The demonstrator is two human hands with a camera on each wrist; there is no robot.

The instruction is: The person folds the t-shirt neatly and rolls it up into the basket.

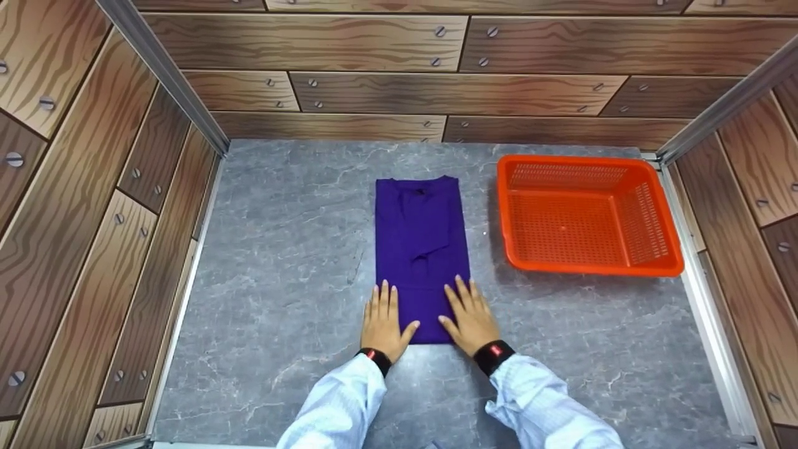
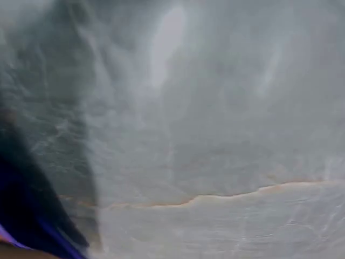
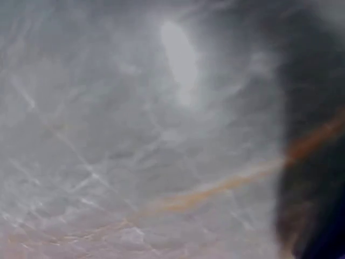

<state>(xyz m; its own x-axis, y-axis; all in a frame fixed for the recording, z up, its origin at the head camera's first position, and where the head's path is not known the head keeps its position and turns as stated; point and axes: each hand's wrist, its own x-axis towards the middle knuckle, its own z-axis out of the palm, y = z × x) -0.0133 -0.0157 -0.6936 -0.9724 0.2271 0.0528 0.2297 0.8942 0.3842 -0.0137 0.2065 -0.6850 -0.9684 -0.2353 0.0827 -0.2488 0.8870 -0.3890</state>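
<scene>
A purple shirt (image 1: 424,268) lies folded into a long rectangle on the grey marbled surface, its neckline at the far end. One sleeve shows folded down over its middle, and a crosswise fold line runs near the hands. My left hand (image 1: 381,324) rests with straight fingers on the shirt's near left edge, thumb pointing inward. On the near right edge lies my right hand (image 1: 472,321), its fingers straight and spread. Blurred purple cloth (image 2: 21,210) fills the lower left corner of the left wrist view. The right wrist view shows mostly surface and shadow.
An orange-red plastic basket (image 1: 564,227) with perforated walls stands to the right of the shirt. Wood-patterned panels (image 1: 386,93) enclose the grey work surface (image 1: 280,249) at the back and both sides, with metal rails along the corners.
</scene>
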